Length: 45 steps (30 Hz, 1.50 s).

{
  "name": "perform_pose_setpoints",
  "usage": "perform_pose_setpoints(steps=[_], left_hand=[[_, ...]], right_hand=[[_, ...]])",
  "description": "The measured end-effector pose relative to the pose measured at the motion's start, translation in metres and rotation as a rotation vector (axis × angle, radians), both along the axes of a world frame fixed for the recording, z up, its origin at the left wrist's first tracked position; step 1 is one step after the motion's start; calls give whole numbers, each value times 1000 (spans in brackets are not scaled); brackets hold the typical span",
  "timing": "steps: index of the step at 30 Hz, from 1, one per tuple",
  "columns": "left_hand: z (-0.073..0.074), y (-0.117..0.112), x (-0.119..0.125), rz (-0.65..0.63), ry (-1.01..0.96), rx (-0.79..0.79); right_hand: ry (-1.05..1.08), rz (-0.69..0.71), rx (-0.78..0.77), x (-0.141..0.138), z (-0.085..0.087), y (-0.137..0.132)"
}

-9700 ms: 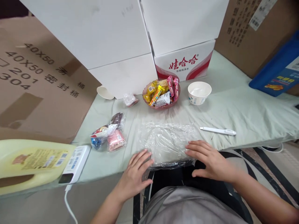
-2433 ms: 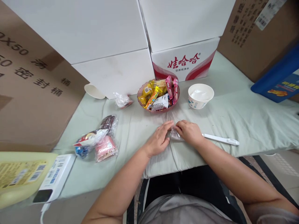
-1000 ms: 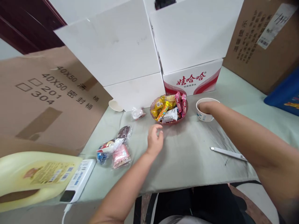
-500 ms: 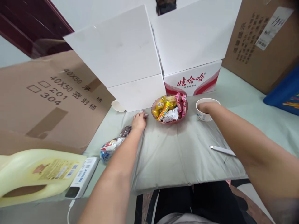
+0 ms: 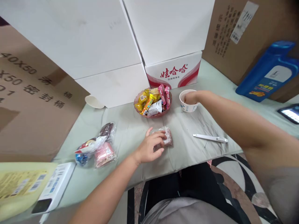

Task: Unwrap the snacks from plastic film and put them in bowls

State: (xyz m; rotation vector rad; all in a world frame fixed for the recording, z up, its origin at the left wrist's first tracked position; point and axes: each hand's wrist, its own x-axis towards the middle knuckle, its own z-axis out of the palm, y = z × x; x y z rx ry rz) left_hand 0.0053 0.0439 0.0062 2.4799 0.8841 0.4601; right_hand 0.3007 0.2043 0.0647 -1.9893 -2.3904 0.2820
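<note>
My left hand is above the middle of the table with its fingers spread and curved. Its fingertips touch the near side of a small clear-wrapped packet with reddish-brown contents. My right hand reaches down into a white paper bowl; its fingers are mostly hidden by the rim. Between the two hands, farther back, a pink glass bowl holds several wrapped snacks, with yellow packs, pink bars and a white sachet showing.
Wrapped snack packets lie at the left, near a white power bank and a pale yellow jug. A white box cutter lies front right. White boxes wall the back. A blue bottle stands at right.
My left hand has come from beside the white boxes toward me and right, and the clear-wrapped packet now lies under its fingers. My right hand stays in the paper bowl. The view has shifted.
</note>
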Motion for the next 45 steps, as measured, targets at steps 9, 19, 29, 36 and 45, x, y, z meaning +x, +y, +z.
perform_pose_setpoints(steps=[9,19,29,36,45], left_hand=[[-31,11,5,230,-382,352],[-30,19,-8,277,-325,189],[-26,20,-9,253,-286,51],[-20,16,-10,480,-575,-52],[-16,27,-17,804,-923,-574]], right_hand=[[179,291,123,43,-29,-161],[354,273,218,-17,-54,-182],[16,425,208,-66,-45,-169],[10,110,304,14,-67,-181],[509,223,294,-102,-55,-171]])
